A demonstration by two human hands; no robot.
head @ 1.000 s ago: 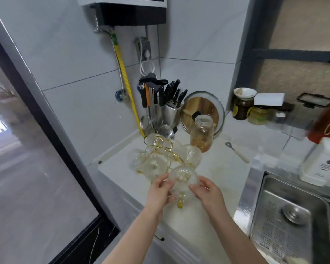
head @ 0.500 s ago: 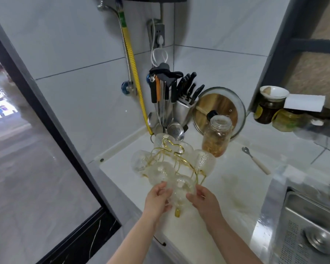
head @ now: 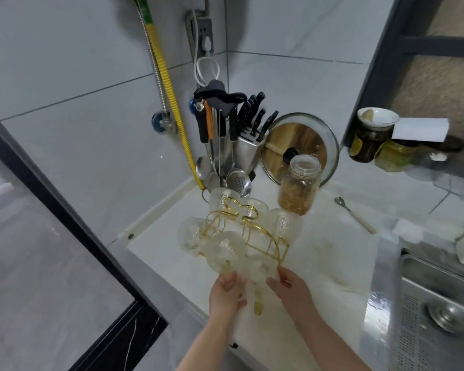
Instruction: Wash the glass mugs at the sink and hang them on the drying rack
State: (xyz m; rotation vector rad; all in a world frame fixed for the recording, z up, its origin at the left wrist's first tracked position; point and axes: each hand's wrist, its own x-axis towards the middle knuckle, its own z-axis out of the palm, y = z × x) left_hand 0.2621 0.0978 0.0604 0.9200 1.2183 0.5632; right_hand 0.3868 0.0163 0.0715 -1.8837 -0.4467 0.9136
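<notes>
A clear textured glass mug (head: pixel 255 271) sits low in the frame's centre, held between the left hand (head: pixel 225 293) and right hand (head: pixel 292 290), fingers curled against its sides. Just above stands the gold wire drying rack (head: pixel 252 231), hung with mugs, on the white counter (head: pixel 332 263); the steel sink (head: pixel 434 311) lies lower right.

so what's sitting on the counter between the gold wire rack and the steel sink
Mostly bare white counter; only a small spoon with a cream handle lies there, toward the back, in the head view.
</notes>
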